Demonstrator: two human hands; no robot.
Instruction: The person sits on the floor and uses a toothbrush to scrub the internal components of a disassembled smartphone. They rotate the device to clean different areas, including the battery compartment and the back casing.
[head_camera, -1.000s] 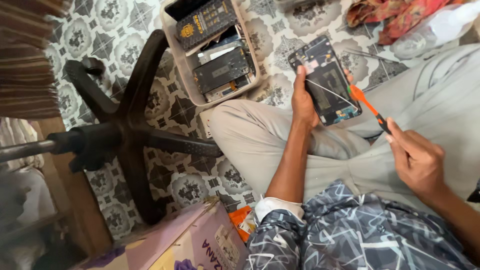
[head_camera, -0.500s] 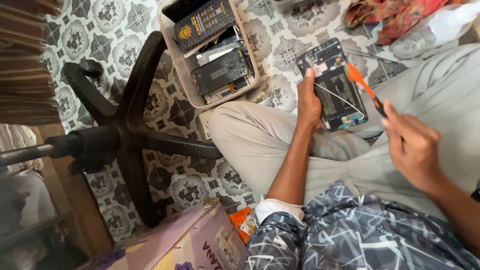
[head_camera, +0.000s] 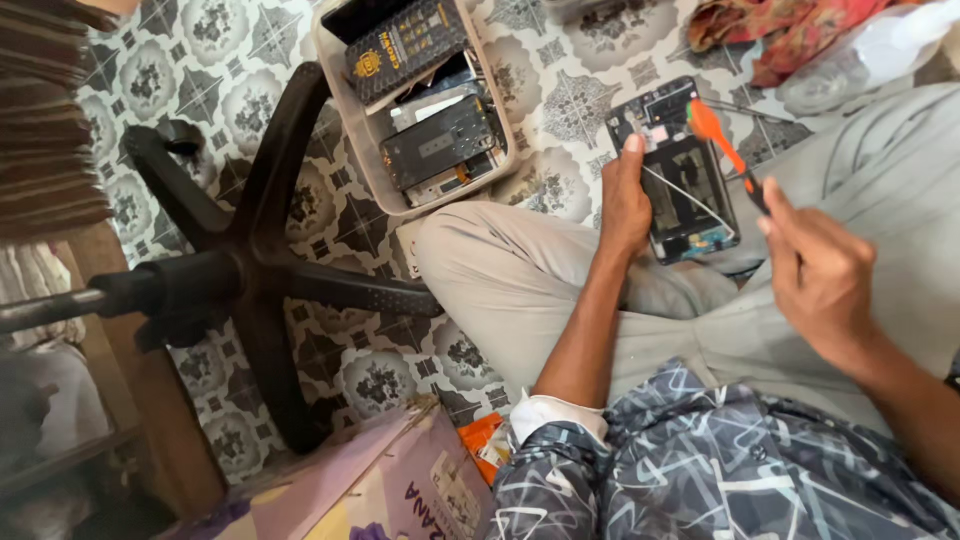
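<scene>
Change since half a second ago: your right hand (head_camera: 825, 275) has drawn a little lower and nearer your body, and the orange tool's tip has shifted toward the top right corner of the opened phone; your left hand (head_camera: 625, 200) has kept its grip and the phone has barely moved.

Opened phone (head_camera: 680, 170): back cover off, dark inner parts and a small blue piece at the lower end showing. Held in the air above your left knee and the patterned floor (head_camera: 560, 100). Long axis runs from upper left to lower right in the head view, top end pointing away from you, open side facing up. A thin pale wire lies slantwise across its middle.

Orange tool (head_camera: 722, 145): slim, with an orange flat head and a dark shaft. Long axis slants from upper left down to your right hand; the orange end touches or sits just beside the phone's right edge.

Left hand: forearm reaching forward from the rolled white cuff, fingers closed around the phone's left edge, thumb (head_camera: 632, 150) pressed flat on its upper face.

Right hand: back of hand toward the camera, fingers pinched shut on the tool's dark shaft, wrist bent inward.

Nearby: pale tray (head_camera: 395, 200) of phone parts on the floor, black chair base (head_camera: 250, 270), pink cardboard box (head_camera: 370, 490).
</scene>
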